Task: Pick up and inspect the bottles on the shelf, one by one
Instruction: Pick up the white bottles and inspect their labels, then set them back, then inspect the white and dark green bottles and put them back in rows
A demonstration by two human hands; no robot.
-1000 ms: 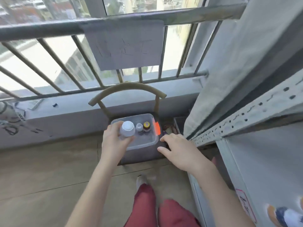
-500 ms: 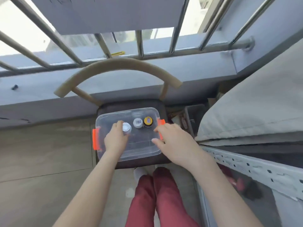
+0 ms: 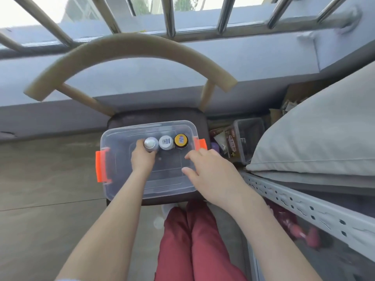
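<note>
Three small bottles stand in a row on the lid of a clear plastic box point(image 3: 121, 175) with orange latches. My left hand point(image 3: 143, 157) grips the leftmost one, a grey-white bottle point(image 3: 151, 144), low on the lid. Beside it stand a white-capped bottle point(image 3: 166, 142) and a yellow-capped dark bottle point(image 3: 181, 140). My right hand point(image 3: 207, 169) hovers over the box's right side with fingers spread, holding nothing.
The box sits on a dark chair seat point(image 3: 158, 115) with a curved tan backrest point(image 3: 129, 49). A metal shelf rail point(image 3: 304, 207) and grey cover point(image 3: 316, 142) stand at the right. A bin of clutter point(image 3: 243, 142) lies beside the chair. Window bars run behind.
My view has dropped closer to the box. My left hand has brought the grey-white bottle down onto the lid next to the other two. My right hand stays near the right latch.
</note>
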